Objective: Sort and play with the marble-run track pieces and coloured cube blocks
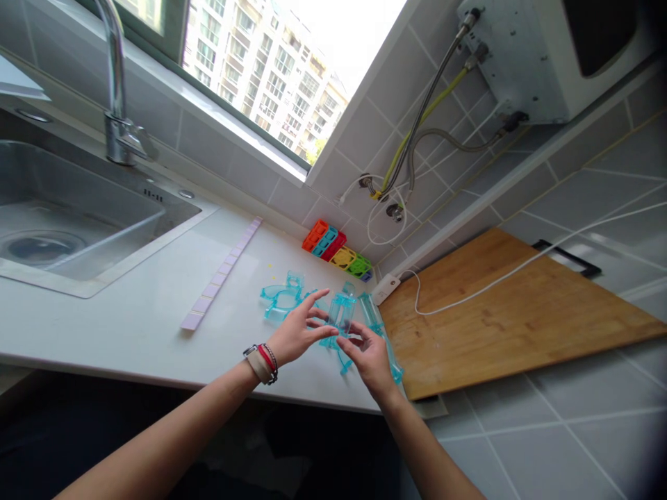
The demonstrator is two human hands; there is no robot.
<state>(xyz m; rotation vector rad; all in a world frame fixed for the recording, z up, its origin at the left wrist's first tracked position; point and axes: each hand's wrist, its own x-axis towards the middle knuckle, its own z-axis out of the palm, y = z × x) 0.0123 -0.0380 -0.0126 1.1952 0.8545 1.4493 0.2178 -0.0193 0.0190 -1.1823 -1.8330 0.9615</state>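
Observation:
Between my hands stands a clear blue plastic piece (342,312), boxy with upright bars. My left hand (299,332) is at its left side with thumb and fingers spread apart. At its lower right, my right hand (367,351) has its thumb and fingertips bent close together around the piece's lower edge. More clear blue plastic parts (284,297) lie on the white counter to the left of my left hand. Long clear blue parts (371,312) lie to the right, partly behind my right hand.
Coloured plastic blocks (338,251) line the tiled wall. A pale strip (221,278) lies on the counter (146,326). The sink (99,271) and faucet (117,90) are left. A wooden board (500,312), power strip (386,287) and white cable are right.

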